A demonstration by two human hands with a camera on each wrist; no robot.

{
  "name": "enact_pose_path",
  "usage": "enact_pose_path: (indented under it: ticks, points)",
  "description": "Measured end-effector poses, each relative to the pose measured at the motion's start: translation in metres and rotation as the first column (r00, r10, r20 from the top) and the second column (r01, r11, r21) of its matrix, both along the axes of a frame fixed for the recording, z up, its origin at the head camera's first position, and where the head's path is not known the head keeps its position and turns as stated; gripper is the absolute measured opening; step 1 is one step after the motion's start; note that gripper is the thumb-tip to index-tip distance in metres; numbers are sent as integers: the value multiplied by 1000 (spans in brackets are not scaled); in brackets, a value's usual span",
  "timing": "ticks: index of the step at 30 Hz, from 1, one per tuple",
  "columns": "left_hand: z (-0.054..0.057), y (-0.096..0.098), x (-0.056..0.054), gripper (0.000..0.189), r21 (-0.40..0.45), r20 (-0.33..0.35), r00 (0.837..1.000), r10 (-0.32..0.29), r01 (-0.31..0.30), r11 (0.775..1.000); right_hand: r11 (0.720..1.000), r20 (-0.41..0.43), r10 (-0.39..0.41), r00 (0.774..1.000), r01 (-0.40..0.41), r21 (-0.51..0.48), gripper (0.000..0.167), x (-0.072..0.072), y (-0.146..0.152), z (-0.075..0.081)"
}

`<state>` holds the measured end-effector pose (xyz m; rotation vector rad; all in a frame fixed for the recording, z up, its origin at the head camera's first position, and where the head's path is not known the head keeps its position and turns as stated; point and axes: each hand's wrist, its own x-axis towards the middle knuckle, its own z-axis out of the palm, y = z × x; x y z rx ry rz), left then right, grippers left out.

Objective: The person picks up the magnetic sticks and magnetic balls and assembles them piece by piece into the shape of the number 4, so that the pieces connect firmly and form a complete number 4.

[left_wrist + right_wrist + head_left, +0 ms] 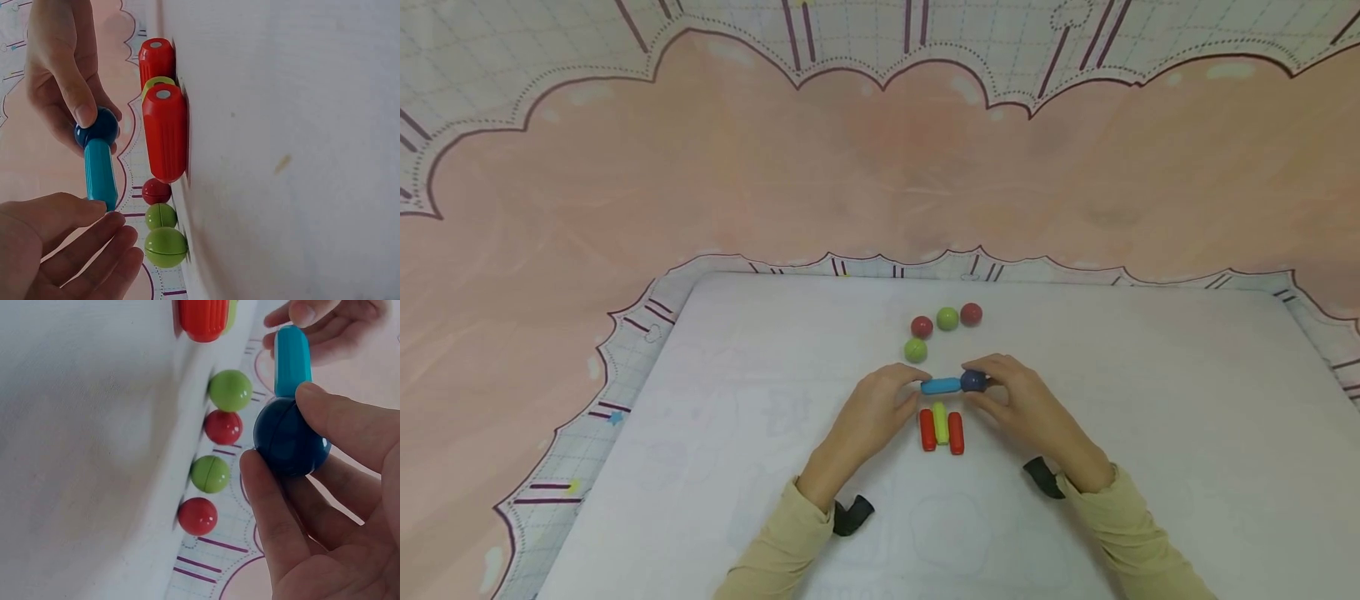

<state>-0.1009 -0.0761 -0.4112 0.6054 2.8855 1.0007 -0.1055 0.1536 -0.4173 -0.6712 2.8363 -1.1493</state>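
Between the two hands, a light blue ridged rod (pixel 941 386) and a dark blue ball (pixel 973 381) are joined end to end. My left hand (pixel 880 408) pinches the rod's free end between thumb and fingertip. The ball (pixel 291 437) is gripped by the thumb and fingers of my right hand (pixel 1022 404). In the left wrist view the rod (pixel 100 172) meets the ball (pixel 99 129) without a visible gap. Just nearer than the hands lie two red rods (pixel 928 430) with a yellow-green rod (pixel 941 423) between them.
Beyond the hands, two red balls (pixel 972 314) and two green balls (pixel 947 318) rest on the white table (pixel 760 400). Pale metal discs show on the red rods' ends (pixel 163 94). A patterned cloth (pixel 880 167) borders the table's far edge. Black straps (pixel 853 516) hang at the wrists.
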Motion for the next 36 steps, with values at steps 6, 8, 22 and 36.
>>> enact_pose_path:
  ticks: [6, 8, 22, 36]
  points:
    - [2, -3, -3, 29, -22, 1, 1000, 20, -20, 1000, 1000, 4, -3, 1000, 3, -7, 45, -1, 4, 0]
    - [2, -4, -4, 29, -21, 3, 999, 35, -35, 999, 1000, 16, -8, 1000, 8, -9, 45, -1, 4, 0]
    - [-6, -5, -22, 29, 51, -32, 998, 62, -60, 997, 1000, 51, -8, 999, 9, -26, 42, 0, 8, -5]
    - [-5, -2, -40, 27, 73, -43, 997, 69, -66, 995, 999, 34, -2, 999, 4, -34, 41, -3, 11, -9]
